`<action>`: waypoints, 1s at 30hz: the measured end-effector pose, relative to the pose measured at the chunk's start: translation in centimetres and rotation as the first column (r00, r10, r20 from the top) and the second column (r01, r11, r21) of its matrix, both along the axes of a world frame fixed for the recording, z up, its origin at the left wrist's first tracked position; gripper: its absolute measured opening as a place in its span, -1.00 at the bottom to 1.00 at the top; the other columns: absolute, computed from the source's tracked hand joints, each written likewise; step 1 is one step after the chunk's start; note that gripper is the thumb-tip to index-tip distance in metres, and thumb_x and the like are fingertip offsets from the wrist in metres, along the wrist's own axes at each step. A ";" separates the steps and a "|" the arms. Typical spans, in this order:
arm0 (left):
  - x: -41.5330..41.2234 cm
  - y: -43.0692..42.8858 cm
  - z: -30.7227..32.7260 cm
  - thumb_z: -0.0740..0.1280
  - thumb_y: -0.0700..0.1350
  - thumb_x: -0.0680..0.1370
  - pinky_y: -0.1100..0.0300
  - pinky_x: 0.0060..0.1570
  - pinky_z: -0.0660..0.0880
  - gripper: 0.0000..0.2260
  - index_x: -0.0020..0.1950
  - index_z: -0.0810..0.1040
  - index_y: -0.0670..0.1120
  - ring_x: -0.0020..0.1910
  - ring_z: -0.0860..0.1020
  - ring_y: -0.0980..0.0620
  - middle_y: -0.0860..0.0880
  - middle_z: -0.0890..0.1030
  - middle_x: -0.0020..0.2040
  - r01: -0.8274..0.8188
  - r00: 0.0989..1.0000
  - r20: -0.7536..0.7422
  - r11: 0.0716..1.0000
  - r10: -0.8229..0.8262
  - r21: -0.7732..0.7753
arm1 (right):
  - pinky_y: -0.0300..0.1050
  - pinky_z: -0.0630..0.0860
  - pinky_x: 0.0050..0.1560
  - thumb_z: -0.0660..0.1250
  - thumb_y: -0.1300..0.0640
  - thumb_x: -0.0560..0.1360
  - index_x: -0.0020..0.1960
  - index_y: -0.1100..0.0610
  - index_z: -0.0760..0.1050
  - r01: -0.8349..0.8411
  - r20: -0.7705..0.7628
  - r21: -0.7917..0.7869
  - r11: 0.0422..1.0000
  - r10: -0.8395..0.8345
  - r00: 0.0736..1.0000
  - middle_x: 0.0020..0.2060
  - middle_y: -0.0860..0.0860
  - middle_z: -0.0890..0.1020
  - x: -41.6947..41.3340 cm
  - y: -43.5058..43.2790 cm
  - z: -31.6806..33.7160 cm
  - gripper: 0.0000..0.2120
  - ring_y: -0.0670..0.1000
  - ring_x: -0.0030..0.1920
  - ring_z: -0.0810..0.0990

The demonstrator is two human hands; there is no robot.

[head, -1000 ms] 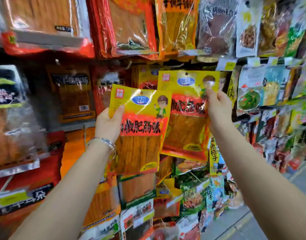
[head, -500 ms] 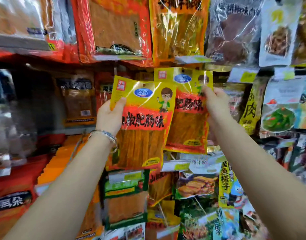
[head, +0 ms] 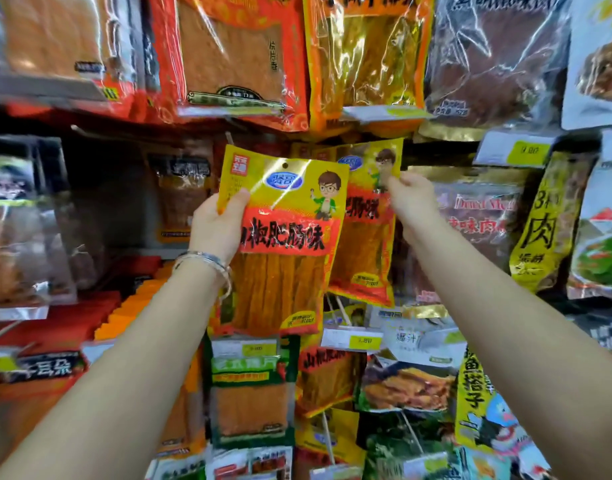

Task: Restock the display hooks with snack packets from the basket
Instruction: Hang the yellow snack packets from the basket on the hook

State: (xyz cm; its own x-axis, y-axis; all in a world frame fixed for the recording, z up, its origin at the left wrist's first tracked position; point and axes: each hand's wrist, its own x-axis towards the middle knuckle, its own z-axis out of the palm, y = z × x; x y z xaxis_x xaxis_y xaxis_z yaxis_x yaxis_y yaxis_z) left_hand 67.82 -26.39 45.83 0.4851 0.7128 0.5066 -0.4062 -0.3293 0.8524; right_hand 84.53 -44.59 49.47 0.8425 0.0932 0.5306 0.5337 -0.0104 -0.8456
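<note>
Left hand (head: 216, 225) gripped the front packet (head: 284, 237), right hand (head: 413, 202) pinched the rear packet (head: 365, 244) by its top at the display (head: 117, 188); we couldn't see the hook, so threading blind risked a drop.

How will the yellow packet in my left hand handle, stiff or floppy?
Probably fairly stiff: the yellow packet hangs flat though the left hand grips only its upper left edge. Its glossy film looks slippery.
</note>
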 end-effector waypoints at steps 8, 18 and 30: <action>-0.4 -1.7 1.4 0.29 0.05 0.54 0.19 -0.25 0.57 -0.81 -0.23 0.56 0.01 -0.30 0.65 0.09 0.08 0.66 -0.33 -0.007 1.000 -0.010 1.000 0.008 0.013 | -0.12 0.25 0.30 0.13 -0.02 0.62 0.43 0.23 0.26 0.029 0.011 -0.232 0.972 -0.027 1.000 0.40 0.18 0.37 0.0 0.2 -0.5 -0.53 0.15 0.40 0.31; 0.9 -5.4 2.6 0.31 0.09 0.51 0.13 -0.23 0.57 -0.86 -0.10 0.57 0.05 -0.24 0.67 0.07 0.08 0.70 -0.22 0.152 0.988 -0.024 0.988 -0.152 0.003 | -0.15 0.53 -0.16 0.33 -0.18 0.43 -0.12 -0.06 0.59 -0.375 0.125 0.080 0.924 0.364 0.923 -0.22 -0.11 0.67 -4.0 -2.0 -0.4 -0.78 -0.10 -0.17 0.65; 2.2 -9.9 5.3 0.18 -0.17 0.60 0.29 0.38 0.10 -0.50 0.52 0.13 -0.01 0.47 0.14 0.13 0.04 0.17 0.51 0.089 0.996 -0.064 0.880 -0.067 0.466 | 0.01 0.50 -0.01 0.28 0.01 0.55 -0.10 0.03 0.52 -0.178 0.204 0.080 0.981 0.159 0.966 -0.14 0.03 0.64 -3.2 -4.2 0.1 -0.88 0.07 -0.07 0.61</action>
